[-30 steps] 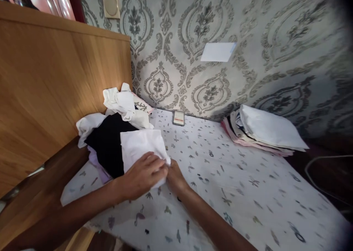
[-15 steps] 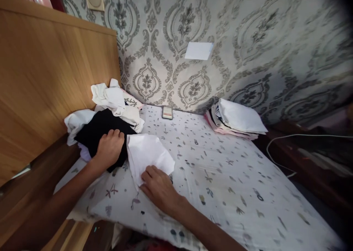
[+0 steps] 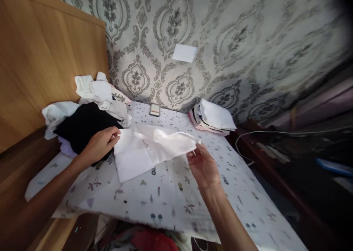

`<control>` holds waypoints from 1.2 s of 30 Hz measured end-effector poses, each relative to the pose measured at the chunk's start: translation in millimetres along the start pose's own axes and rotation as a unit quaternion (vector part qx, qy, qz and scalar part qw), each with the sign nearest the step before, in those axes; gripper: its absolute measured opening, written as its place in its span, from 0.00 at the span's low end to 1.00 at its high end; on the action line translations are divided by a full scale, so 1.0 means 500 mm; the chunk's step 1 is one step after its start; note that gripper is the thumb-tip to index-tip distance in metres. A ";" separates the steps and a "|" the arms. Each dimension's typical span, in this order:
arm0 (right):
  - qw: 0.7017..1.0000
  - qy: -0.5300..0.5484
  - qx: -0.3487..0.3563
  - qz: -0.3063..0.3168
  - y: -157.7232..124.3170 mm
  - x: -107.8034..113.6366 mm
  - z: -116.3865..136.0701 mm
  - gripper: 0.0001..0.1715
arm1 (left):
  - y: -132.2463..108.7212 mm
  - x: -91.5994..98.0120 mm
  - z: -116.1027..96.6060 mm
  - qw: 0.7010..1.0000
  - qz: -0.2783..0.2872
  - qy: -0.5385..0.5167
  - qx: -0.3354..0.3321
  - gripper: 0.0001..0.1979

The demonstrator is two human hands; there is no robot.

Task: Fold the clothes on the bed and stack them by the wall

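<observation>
A white cloth (image 3: 149,150) is stretched across the patterned bed sheet (image 3: 165,196). My right hand (image 3: 202,164) pinches its right corner and holds it up off the sheet. My left hand (image 3: 100,144) pinches the cloth's left edge, just in front of a black garment (image 3: 82,124). The lower part of the cloth lies flat on the sheet between my hands.
A heap of white and black clothes (image 3: 91,96) sits against the wooden headboard (image 3: 41,60). A stack of folded cloths (image 3: 213,118) lies by the patterned wall. A small card-like object (image 3: 154,110) rests near the wall. A white cable (image 3: 264,133) runs at the right.
My right hand has lifted off the folded cloth and pulled its corner out to the right, opening it. My left hand moved from the black garment to the cloth's left edge. The view swung right.
</observation>
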State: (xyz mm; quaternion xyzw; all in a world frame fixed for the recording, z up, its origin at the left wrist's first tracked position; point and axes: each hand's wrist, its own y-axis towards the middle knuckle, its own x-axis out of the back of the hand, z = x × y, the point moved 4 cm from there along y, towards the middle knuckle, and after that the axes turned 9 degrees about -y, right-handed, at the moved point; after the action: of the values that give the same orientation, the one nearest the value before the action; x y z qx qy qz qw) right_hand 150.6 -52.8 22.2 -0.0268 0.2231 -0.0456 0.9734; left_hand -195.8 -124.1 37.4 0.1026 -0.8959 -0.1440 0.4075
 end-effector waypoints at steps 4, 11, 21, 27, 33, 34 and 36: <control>0.992 -0.063 0.004 -0.111 -0.029 0.206 0.002 0.13 | -0.006 -0.055 -0.029 0.997 0.050 -0.047 -0.018 0.11; 0.898 -0.390 0.104 -0.176 -0.092 0.348 0.013 0.18 | -0.038 -0.212 -0.152 0.961 0.230 -0.058 -0.138 0.12; 0.682 -0.695 0.177 0.142 -0.009 0.124 -0.023 0.19 | -0.028 -0.316 -0.267 0.886 0.337 0.141 -0.285 0.11; 0.706 -0.652 0.213 0.173 0.029 0.106 -0.025 0.07 | -0.002 -0.189 -0.197 0.919 0.331 0.135 -0.164 0.11; 0.823 -0.507 0.212 0.144 -0.020 0.168 0.044 0.12 | -0.003 -0.039 -0.089 0.964 0.254 0.060 -0.039 0.10; 0.844 -0.472 0.210 0.142 -0.034 0.178 0.062 0.12 | -0.005 -0.026 -0.077 0.968 0.244 0.056 -0.026 0.10; 0.873 -0.418 0.207 0.145 -0.065 0.196 0.096 0.12 | -0.008 -0.010 -0.057 0.972 0.229 0.059 0.001 0.11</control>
State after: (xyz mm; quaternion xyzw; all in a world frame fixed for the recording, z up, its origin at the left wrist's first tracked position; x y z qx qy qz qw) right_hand 256.9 -93.5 25.2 0.1913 -0.2177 0.0659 0.9548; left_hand -170.6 -131.5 50.4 -0.0967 -0.8701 -0.0398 0.4817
